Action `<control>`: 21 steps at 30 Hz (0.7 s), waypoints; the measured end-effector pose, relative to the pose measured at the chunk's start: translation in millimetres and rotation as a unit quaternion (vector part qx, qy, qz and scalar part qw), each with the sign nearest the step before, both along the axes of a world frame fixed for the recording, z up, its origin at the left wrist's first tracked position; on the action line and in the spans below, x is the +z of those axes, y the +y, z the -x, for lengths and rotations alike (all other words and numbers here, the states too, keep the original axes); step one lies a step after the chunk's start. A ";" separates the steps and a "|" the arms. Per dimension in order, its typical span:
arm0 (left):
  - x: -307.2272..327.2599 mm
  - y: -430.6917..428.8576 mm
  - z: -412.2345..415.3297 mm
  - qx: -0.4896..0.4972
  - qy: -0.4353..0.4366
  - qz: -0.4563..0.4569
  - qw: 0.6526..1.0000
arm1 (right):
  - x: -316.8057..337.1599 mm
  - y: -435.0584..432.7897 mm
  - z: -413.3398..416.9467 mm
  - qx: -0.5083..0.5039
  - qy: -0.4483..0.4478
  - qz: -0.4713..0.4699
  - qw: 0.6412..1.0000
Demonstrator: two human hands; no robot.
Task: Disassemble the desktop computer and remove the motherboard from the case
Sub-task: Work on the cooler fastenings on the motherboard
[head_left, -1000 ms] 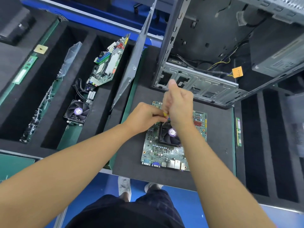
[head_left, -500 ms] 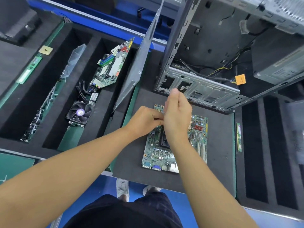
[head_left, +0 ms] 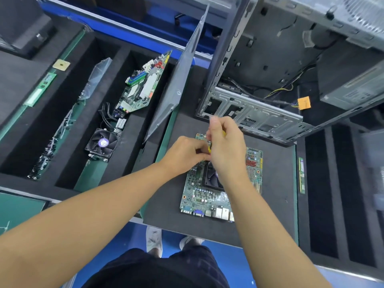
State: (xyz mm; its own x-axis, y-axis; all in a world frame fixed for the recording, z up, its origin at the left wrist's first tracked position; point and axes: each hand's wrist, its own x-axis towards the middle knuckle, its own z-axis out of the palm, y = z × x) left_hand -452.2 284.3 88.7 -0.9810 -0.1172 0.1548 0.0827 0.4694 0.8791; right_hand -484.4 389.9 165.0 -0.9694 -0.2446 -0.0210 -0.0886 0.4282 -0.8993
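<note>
A green motherboard (head_left: pixel 199 196) lies flat on the black foam pad (head_left: pixel 276 200) in front of the open computer case (head_left: pixel 259 115). A black CPU fan (head_left: pixel 212 177) sits on the board, half hidden by my wrists. My right hand (head_left: pixel 226 146) grips a yellow-handled screwdriver (head_left: pixel 209 149) upright over the board's far left part. My left hand (head_left: pixel 185 154) pinches the tool's lower end next to the fan. The tip is hidden by my fingers.
Foam slots at left hold another motherboard (head_left: pixel 143 86), a loose cooler fan (head_left: pixel 101 144) and cables. A grey side panel (head_left: pixel 176 80) leans between slots. A RAM stick (head_left: pixel 301 175) lies right of the pad. An orange connector (head_left: pixel 303 103) hangs inside the case.
Both hands stayed over the board's far left part, and my right hand shifted slightly on the screwdriver handle. The camera view drifted a little.
</note>
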 end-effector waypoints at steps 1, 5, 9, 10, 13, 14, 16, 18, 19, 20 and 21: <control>2.6 0.6 0.1 -0.004 0.007 -0.003 1.000 | -2.4 -4.8 -4.7 -0.021 0.004 0.005 1.000; -3.4 -0.9 0.7 -0.019 0.003 0.013 1.000 | -8.1 -6.3 1.0 0.019 -0.054 0.147 0.987; -16.0 -2.7 4.0 -0.009 -0.012 0.038 0.999 | -7.3 5.4 33.8 0.224 -0.191 0.225 0.929; -16.0 -2.1 4.4 -0.003 -0.013 0.039 0.999 | -6.0 5.8 39.8 0.242 -0.217 0.216 0.921; -16.6 -2.0 4.1 0.011 -0.015 0.035 0.999 | -4.9 5.5 41.7 0.228 -0.196 0.168 0.939; -17.1 -2.2 3.4 0.013 -0.015 0.036 0.999 | -4.0 3.9 37.0 0.203 -0.155 0.134 0.958; -14.9 -2.2 2.0 0.012 -0.008 0.033 0.999 | -2.8 -0.1 23.2 0.098 -0.043 0.061 0.992; -9.8 0.3 2.3 0.007 0.005 0.030 1.000 | -4.8 -6.0 8.6 -0.035 0.033 0.036 0.998; -8.0 2.0 3.1 0.005 0.016 0.031 0.999 | -5.6 -10.4 2.1 -0.083 0.036 0.043 0.995; -7.4 3.0 3.7 0.003 0.026 0.034 0.999 | -7.2 -13.5 -2.9 -0.114 0.027 0.063 0.991; -8.0 3.6 3.5 0.000 0.027 0.036 0.999 | -8.7 -14.5 -5.7 -0.121 0.015 0.098 0.988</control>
State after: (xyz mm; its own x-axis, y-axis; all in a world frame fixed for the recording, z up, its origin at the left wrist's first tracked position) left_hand -455.6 287.9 80.8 -0.9707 -0.1047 0.2163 0.1292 0.5315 0.8371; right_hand -478.7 375.4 156.3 -0.9994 -0.0028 0.0344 -0.0340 0.2580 -0.9655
